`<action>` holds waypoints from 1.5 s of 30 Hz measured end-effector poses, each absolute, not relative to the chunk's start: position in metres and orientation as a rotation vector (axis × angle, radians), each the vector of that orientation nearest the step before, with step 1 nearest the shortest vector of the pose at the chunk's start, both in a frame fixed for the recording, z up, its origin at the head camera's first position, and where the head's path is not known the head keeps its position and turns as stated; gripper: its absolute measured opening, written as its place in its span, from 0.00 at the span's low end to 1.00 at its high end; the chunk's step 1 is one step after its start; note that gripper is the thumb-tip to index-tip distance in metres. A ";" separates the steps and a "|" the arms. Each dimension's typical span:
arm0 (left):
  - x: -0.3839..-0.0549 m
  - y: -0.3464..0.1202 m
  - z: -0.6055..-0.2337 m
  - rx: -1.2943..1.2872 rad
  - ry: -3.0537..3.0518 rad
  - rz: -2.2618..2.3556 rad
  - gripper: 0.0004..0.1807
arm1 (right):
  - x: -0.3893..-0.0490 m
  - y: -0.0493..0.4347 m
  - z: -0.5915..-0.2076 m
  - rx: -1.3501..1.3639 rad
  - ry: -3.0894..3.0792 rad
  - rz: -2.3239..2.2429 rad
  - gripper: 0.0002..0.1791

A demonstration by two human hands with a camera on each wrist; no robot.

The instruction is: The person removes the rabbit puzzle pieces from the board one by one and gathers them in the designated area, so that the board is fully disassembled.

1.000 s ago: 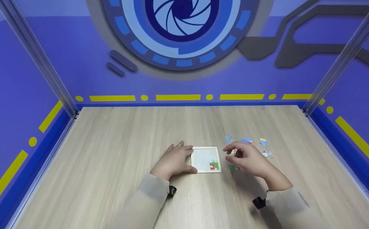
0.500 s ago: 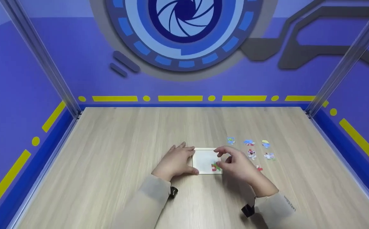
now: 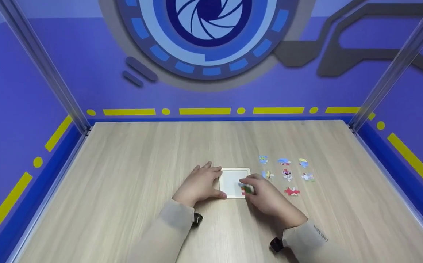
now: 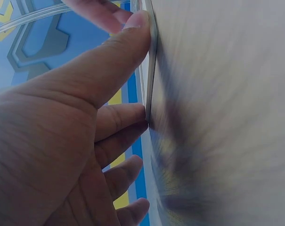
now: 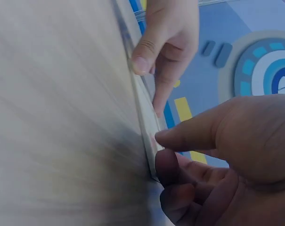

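A small square puzzle frame [image 3: 229,184] with a pale base lies flat on the wooden table. My left hand [image 3: 200,184] rests at its left edge, thumb by the near corner and index finger by the far one, the other fingers spread. Over the frame's right side, my right hand [image 3: 269,195] pinches a small puzzle piece [image 3: 247,187] with green on it, partly hidden by the fingers. Red [image 3: 243,191] of a piece in the near right corner shows just beside it. In the right wrist view, the right thumb and fingertips [image 5: 163,139] meet at the frame's edge.
Several loose puzzle pieces lie right of the frame, among them a red one [image 3: 292,191], one with a cartoon face [image 3: 287,175] and a yellow-and-blue one [image 3: 303,162]. Blue panels [image 3: 211,98] with yellow marks wall the table's back and sides.
My right hand has moved left from the loose pieces to over the frame. A green piece that lay near that hand is no longer among them. My left hand has stayed at the frame.
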State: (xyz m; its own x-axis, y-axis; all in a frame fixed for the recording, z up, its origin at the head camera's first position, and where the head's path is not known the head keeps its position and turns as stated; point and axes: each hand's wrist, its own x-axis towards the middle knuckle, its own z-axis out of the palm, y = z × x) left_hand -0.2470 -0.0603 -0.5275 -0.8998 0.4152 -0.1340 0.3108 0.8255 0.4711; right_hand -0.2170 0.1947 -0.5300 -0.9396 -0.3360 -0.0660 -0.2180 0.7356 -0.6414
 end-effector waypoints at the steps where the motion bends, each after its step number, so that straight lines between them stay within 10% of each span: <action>1: -0.247 -0.060 -0.527 0.560 2.780 0.658 0.50 | -0.216 0.194 -0.530 -0.456 2.773 -0.955 0.23; 45: -0.245 -0.059 -0.524 0.566 2.796 0.632 0.50 | -0.218 0.198 -0.527 -0.455 2.825 -0.860 0.12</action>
State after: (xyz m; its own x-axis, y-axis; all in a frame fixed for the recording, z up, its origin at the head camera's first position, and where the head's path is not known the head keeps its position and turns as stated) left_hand -0.2449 -0.0588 -0.5244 -0.9018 0.4134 -0.1256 0.3191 0.8333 0.4514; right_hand -0.2185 0.1983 -0.5268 -0.9420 -0.3306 -0.0578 -0.2424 0.7891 -0.5644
